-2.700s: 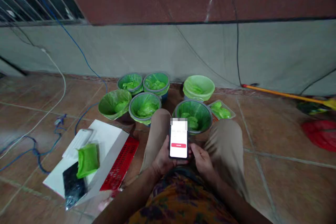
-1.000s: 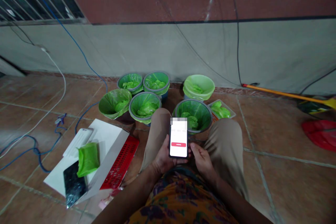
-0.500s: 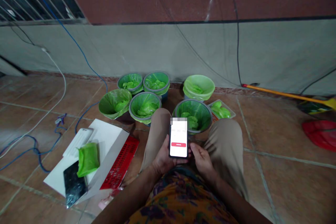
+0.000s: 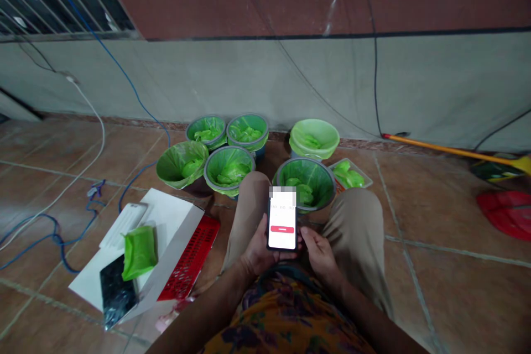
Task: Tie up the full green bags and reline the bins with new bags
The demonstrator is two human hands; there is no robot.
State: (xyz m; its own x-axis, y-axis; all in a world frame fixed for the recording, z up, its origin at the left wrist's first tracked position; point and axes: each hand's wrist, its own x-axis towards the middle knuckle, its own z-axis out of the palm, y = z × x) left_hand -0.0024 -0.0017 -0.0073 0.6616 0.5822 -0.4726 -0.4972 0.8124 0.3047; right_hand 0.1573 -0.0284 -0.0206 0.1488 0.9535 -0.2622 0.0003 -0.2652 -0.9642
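Note:
A smartphone (image 4: 282, 221) lies in my left hand (image 4: 259, 251), its lit white screen with a red button facing up and its top part blurred out. The left fingers pass underneath it and the thumb rests along its left edge. Just right of the phone, my right hand (image 4: 319, 254) is loosely curled, and nothing shows between its thumb and fingers. Beyond the phone, between my knees, stands a bin (image 4: 327, 202) with a grey rim and a green plastic liner.
More bins with green liners (image 4: 182, 163) stand near the wall. A clear tray (image 4: 365, 178) holds green plastic. At left, a white board (image 4: 160, 204) carries a green packet (image 4: 140, 251) and a black packet (image 4: 118, 290), beside a red basket (image 4: 191, 257). Cables (image 4: 62, 240) cross the floor.
The camera view has shifted very slightly. My hands and the phone stay in place.

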